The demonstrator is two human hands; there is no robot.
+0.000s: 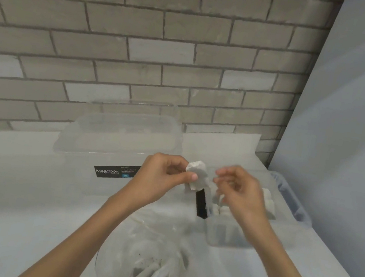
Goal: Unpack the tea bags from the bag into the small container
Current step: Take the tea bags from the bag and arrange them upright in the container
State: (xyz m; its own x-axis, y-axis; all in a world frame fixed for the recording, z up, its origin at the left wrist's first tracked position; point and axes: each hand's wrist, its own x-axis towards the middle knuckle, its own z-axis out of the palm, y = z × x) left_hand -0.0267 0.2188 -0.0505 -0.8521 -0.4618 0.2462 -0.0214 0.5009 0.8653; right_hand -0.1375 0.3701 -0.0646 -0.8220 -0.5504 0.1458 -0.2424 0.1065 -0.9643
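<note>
Your left fingers (191, 176) pinch a white tea bag (196, 174) between thumb and forefinger, holding it up above the table (16, 184). Your left hand (159, 177) sits at about 9 o'clock of that tea bag, and your right hand (238, 192) at 3 o'clock, just beside it. Its fingers are curled and close together, tips pointing toward the tea bag but apart from it; motion blur hides whether they grip anything.

At 5 o'clock from the tea bag, under your right hand, stands the small container (223, 236), clear plastic, with several white tea bags already inside. A black clip (201, 204) shows at 6 o'clock just below the held tea bag, by the container's left edge.

At 6 o'clock further down, near you, lies the clear bag (141, 262), open and slumped on the table, with more tea bags in it.

At 10 o'clock, a large clear box (120, 134) with a black "Megabox" label stands against the brick wall (144, 37).
</note>
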